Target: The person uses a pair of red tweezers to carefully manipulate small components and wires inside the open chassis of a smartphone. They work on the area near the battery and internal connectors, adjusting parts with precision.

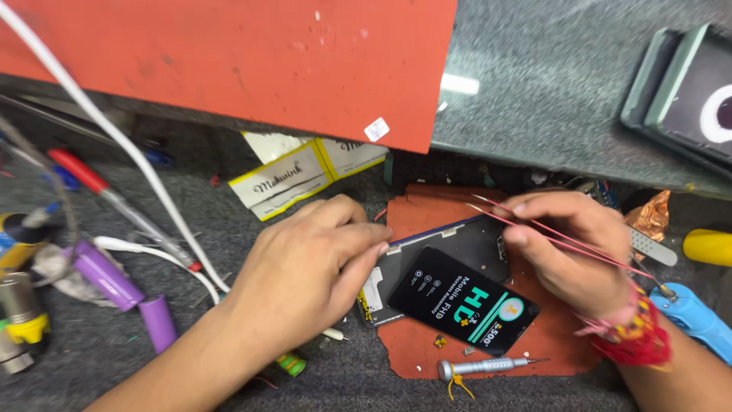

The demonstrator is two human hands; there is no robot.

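Our left hand [316, 263] pins the opened phone frame [450, 255] with curled fingers; our right hand [568, 248] grips thin red tweezers [557, 233] above the loose screen [461, 301].

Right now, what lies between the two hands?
In the head view, an opened phone frame and a loose black screen lie between the left hand and right hand.

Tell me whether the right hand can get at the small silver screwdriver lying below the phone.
Probably yes. The screwdriver lies in the open on the red mat, just below the right hand, with nothing over it. But that hand already holds red tweezers, so it would likely have to set them down first.
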